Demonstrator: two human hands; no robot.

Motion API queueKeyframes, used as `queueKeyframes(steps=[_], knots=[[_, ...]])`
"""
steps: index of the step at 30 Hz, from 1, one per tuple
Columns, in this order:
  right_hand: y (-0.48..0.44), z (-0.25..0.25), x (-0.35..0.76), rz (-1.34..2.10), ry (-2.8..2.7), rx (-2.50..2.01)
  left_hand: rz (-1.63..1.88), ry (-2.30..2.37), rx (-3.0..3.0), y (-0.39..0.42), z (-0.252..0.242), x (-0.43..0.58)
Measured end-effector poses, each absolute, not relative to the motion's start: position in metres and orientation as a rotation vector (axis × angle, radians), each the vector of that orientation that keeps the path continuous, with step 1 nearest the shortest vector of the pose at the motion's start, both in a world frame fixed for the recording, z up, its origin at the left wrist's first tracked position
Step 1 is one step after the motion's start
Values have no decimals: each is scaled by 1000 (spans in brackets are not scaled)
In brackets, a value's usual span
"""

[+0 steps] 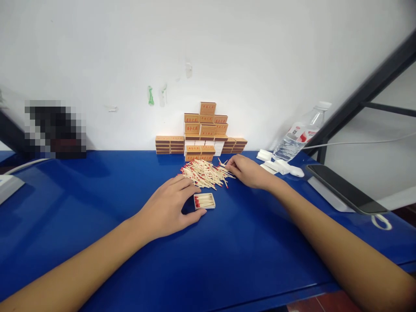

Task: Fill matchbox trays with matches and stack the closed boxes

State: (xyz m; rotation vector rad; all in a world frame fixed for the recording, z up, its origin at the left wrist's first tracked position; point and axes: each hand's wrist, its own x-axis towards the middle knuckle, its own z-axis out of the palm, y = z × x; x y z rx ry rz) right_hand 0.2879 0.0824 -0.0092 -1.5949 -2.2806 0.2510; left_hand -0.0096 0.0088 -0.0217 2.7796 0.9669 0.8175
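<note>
The left hand (169,206) curves wide around the left end of a small matchbox tray (206,208), which lies on the blue table (227,264) and holds red-tipped matches (205,200). The right hand (243,170), fingers drawn narrow, is at the right edge of a loose match pile (204,173); whether it grips any, I cannot tell. Stacked matchboxes (207,129) stand behind.

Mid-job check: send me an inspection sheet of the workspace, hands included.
Surface: blue table, glossy.
Job's things: matchbox tray holding matches; loose match pile beyond it; stacked matchboxes behind.
Clutter: water bottle, white adapters and phone at right; blurred dark object at left.
Hands: left hand spread about the tray, contact unclear; right hand at the pile's right edge, grip unclear.
Cables: white cables at left and right.
Surroundings: marked white wall; dark frame.
</note>
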Motion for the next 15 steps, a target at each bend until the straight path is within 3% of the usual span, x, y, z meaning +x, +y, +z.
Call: queueKeyframes(steps=[15], knots=[[26, 11, 251, 510, -2409, -1244, 781, 982, 2760, 9, -17, -10]])
